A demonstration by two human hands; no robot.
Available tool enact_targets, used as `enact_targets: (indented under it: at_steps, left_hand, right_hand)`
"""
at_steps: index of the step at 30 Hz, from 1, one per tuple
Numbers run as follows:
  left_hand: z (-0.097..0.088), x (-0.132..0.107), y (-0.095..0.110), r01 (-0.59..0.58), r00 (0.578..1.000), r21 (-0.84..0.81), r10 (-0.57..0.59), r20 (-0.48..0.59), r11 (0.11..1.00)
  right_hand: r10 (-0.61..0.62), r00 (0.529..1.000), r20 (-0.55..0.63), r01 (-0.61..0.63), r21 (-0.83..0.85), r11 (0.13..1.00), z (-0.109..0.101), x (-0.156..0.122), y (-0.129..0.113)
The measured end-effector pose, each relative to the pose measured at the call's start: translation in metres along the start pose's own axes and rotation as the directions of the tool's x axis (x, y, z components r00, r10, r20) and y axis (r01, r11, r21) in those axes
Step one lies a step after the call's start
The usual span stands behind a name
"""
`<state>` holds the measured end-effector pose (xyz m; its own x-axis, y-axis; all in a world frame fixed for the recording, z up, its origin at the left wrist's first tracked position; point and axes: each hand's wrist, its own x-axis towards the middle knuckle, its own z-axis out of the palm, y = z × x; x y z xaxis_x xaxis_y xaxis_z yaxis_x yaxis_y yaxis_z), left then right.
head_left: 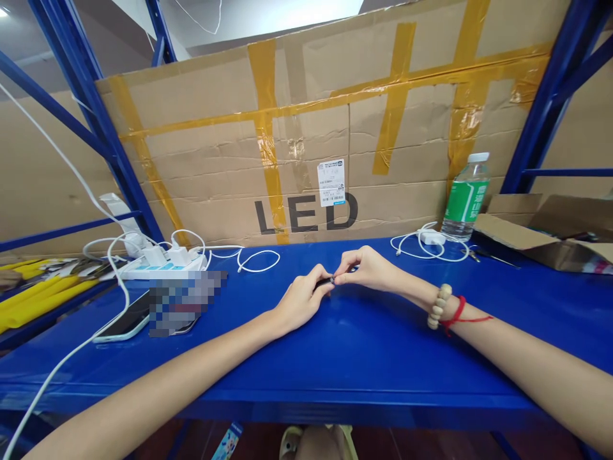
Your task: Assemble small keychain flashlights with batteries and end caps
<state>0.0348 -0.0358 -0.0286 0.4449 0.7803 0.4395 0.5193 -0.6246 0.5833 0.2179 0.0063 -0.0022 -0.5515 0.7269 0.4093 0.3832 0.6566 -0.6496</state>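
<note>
Above the middle of the blue tabletop, both hands meet at a slim black stick-like thing. My left hand is closed around it, thumb and fingers pressing on its sides. At its right end, the thumb and fingertips of my right hand are pinched together, touching the tip. Another small dark bit shows between my right fingers. The fingers cover much of the thing, so I cannot tell its exact kind. My right wrist wears a bead bracelet and a red string.
On the left lie a phone and a white power strip with chargers and cables. At the back right stand a water bottle, a coiled white cable and an open cardboard box. Large taped cardboard forms the back.
</note>
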Motion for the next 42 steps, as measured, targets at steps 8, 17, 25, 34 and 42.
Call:
enact_targets:
  at_steps: [8, 17, 25, 34, 42]
  left_hand:
    - [-0.001, 0.000, 0.000, -0.004, 1.000, 0.050, 0.005, -0.031, 0.999]
    - [-0.001, 0.000, 0.000, 0.002, 0.999, 0.136, 0.004, -0.045, 0.991]
    - [-0.002, -0.001, 0.004, 0.003, 0.990, 0.126, 0.014, -0.139, 0.992]
    - [-0.004, -0.002, 0.007, 0.056, 0.983, 0.113, -0.035, -0.183, 0.992]
    - [-0.003, 0.001, 0.002, 0.051, 0.979, 0.007, -0.049, -0.198, 0.999]
  right_hand:
    - [0.054, 0.999, -0.002, -0.054, 0.016, 0.998, 0.007, -0.001, 0.000]
    - [0.202, 0.974, 0.106, -0.216, 0.143, 0.966, 0.011, -0.003, 0.002]
    - [0.301, 0.953, 0.032, -0.301, 0.208, 0.931, 0.016, -0.003, -0.012]
    - [0.352, 0.936, 0.018, -0.344, 0.262, 0.902, 0.021, -0.001, -0.016]
    - [0.419, 0.907, 0.045, -0.404, 0.374, 0.835, 0.025, -0.002, -0.013]
